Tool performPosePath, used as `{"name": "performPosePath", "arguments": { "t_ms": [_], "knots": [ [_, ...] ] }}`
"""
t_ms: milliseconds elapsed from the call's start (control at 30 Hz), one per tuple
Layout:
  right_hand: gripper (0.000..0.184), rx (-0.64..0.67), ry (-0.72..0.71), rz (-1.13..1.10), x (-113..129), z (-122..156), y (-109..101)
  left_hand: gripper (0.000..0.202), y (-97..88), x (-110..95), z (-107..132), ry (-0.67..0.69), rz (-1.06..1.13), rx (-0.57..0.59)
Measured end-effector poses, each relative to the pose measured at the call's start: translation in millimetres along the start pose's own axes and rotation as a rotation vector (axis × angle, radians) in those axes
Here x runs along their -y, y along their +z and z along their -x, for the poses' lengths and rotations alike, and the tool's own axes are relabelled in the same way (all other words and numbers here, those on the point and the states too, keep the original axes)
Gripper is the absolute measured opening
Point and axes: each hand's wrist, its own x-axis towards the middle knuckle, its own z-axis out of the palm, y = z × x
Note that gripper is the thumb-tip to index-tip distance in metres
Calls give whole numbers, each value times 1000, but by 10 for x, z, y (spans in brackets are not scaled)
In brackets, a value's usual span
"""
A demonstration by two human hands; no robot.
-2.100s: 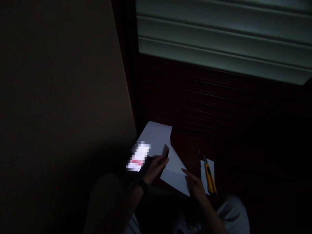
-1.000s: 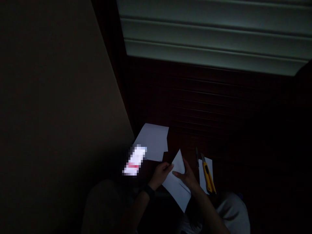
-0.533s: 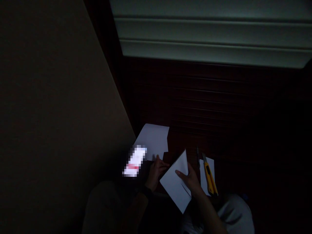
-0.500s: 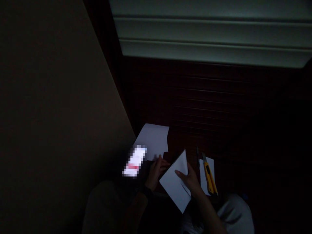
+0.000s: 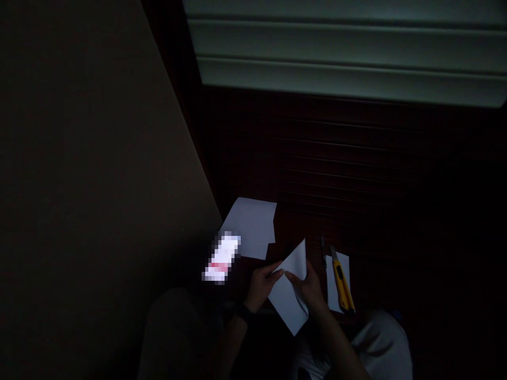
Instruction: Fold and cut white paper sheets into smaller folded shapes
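A white sheet of paper (image 5: pixel 288 303), tilted and slightly bowed, is held in front of me by both hands. My left hand (image 5: pixel 261 285) grips its left edge, thumb on the near face and fingers behind. On the right edge, my right hand (image 5: pixel 311 287) pinches it the same way, the two thumbs almost meeting. Right of that hand lies a yellow utility knife (image 5: pixel 342 285) on a smaller white paper (image 5: pixel 332 293). A slim dark pen-like thing (image 5: pixel 323 253) rests beside the knife. The fingers behind the sheet are hidden.
More white paper (image 5: pixel 253 227) with a notched edge lies farther back on the left. A lit phone-like screen (image 5: pixel 222 258), pixelated, glows in front of it. A pale wall or panel (image 5: pixel 99 158) rises on the left; a slatted panel (image 5: pixel 336 58) stands behind. The scene is very dark.
My left hand has moved right, from beside the back paper onto the sheet's left edge. The right hand keeps its hold, and the sheet has shifted slightly. The view has moved a little.
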Motion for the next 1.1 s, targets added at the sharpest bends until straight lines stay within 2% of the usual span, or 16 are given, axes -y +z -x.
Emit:
{"name": "performPosePath", "arguments": {
  "t_ms": [167, 467, 900, 1100],
  "knots": [
    [65, -59, -22, 39, -1, -6, 36, 40, 1, 26, -1, 36, -19, -5],
    [57, -34, 8, 4, 49, 6, 77, 36, -6, 95, -9, 92, -18, -29],
    [64, -33, 40, -14, 33, 8, 79, 36, -36, 72, 4, 84, 18, 5],
    [53, 24, 124, -140, 41, 16, 10, 35, -19, 35, 20, 92, 16, -13]
  ]
}}
